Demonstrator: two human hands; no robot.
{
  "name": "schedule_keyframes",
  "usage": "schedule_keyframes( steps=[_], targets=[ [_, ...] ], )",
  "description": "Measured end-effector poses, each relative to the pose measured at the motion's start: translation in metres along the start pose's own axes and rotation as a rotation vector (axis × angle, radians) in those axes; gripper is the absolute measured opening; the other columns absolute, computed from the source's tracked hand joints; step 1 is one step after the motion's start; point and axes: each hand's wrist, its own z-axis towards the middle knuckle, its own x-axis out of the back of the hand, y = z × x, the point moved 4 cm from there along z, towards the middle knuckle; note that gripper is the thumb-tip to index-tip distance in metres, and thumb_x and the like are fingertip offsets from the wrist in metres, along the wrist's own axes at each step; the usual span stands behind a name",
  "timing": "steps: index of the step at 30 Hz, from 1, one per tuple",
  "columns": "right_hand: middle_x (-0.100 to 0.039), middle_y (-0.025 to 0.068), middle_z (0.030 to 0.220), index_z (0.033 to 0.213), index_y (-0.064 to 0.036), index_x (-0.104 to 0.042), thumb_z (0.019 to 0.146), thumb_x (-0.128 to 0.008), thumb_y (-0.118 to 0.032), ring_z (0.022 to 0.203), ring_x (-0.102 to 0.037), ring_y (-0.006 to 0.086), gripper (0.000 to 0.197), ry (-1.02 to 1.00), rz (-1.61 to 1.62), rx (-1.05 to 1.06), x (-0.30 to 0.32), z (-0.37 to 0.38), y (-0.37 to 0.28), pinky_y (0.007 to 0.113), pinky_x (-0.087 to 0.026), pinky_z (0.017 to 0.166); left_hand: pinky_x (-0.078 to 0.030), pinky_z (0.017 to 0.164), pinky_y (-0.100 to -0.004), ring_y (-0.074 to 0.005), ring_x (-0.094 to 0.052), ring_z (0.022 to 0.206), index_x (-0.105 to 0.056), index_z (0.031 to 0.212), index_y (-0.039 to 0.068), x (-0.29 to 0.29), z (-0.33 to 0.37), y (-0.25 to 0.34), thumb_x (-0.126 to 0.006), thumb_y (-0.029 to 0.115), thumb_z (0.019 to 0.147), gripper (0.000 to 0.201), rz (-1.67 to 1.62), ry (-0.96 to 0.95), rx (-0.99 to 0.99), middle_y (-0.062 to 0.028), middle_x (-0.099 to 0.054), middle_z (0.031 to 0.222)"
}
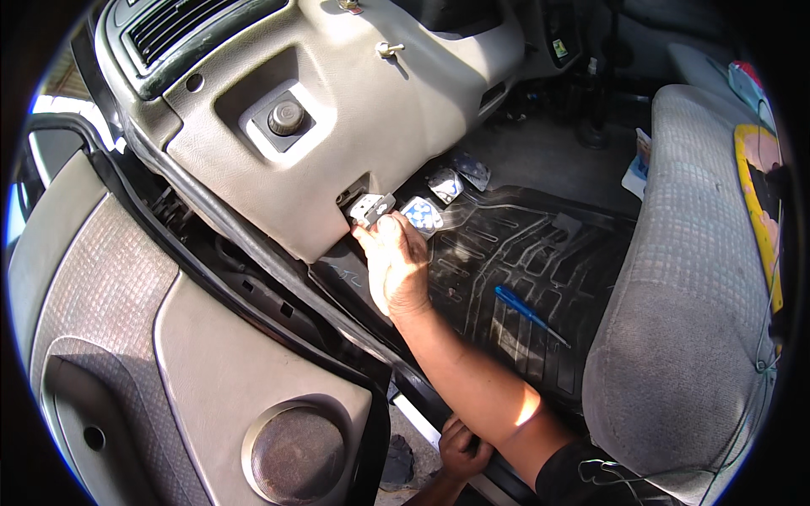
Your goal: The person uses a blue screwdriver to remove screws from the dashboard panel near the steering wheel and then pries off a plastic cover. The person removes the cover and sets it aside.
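Observation:
My right hand reaches to the lower edge of the beige dashboard panel. Its fingers are closed on a grey hood release lever with a pale bracket, beside a small cutout in the panel. Lower down, my left hand is by the door sill, under my right forearm. Its fingers are curled in, and what they grip, if anything, is hidden. A blue-handled screwdriver lies on the black rubber floor mat, right of my right arm.
Pedals with patterned blue-and-white pads stand just beyond my right hand. The open door with a round speaker fills the left. A grey seat bounds the right, with thin wire along it. A toggle switch juts from the dashboard.

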Motion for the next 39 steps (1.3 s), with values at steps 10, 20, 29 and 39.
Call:
schedule_keyframes(
  steps=[10, 20, 29, 39],
  targets=[
    [-0.070, 0.0113, 0.120, 0.121, -0.0069, -0.067, 0.107, -0.066, -0.025, 0.115, -0.067, 0.0265, 0.023, 0.148, 0.293, -0.118, -0.001, -0.009, 0.014, 0.050, -0.051, 0.110, -0.056, 0.094, -0.0436, -0.0361, -0.074, 0.101, -0.079, 0.102, 0.002, -0.001, -0.007, 0.000, -0.079, 0.010, 0.081, 0.023, 0.046, 0.011, 0.024, -0.0152, -0.078, 0.104],
    [-0.068, 0.0062, 0.122, 0.124, -0.0093, -0.068, 0.105, -0.063, -0.040, 0.122, -0.060, 0.0245, 0.036, 0.020, 0.299, -0.130, -0.021, -0.004, 0.001, 0.047, -0.040, 0.115, -0.057, 0.100, -0.0448, -0.0375, -0.074, 0.112, -0.079, 0.105, 0.001, 0.001, -0.011, -0.008, -0.081, 0.008, 0.079, 0.027, 0.016, 0.006, 0.033, -0.0164, -0.079, 0.111],
    [-0.070, 0.0066, 0.114, 0.118, -0.0027, -0.068, 0.108, -0.069, -0.018, 0.107, -0.065, 0.0183, 0.018, -0.024, 0.185, -0.105, -0.015, 0.002, 0.004, 0.048, -0.045, 0.120, -0.056, 0.104, -0.0458, -0.0373, -0.072, 0.117, -0.079, 0.108, 0.002, -0.003, -0.012, -0.008, -0.084, 0.008, 0.078, 0.031, -0.007, 0.033, 0.025, -0.0171, -0.079, 0.115],
    [-0.054, -0.0016, 0.085, 0.098, -0.0045, -0.064, 0.108, -0.070, -0.012, 0.079, -0.054, 0.0090, 0.014, 0.121, -0.051, -0.142, -0.036, -0.001, -0.007, 0.029, -0.053, 0.079, -0.056, 0.104, -0.0460, -0.0375, -0.072, 0.117, -0.079, 0.108, 0.003, 0.000, -0.011, -0.007, -0.083, 0.009, 0.077, 0.032, 0.018, 0.040, 0.042, -0.0166, -0.078, 0.115]
  ],
)
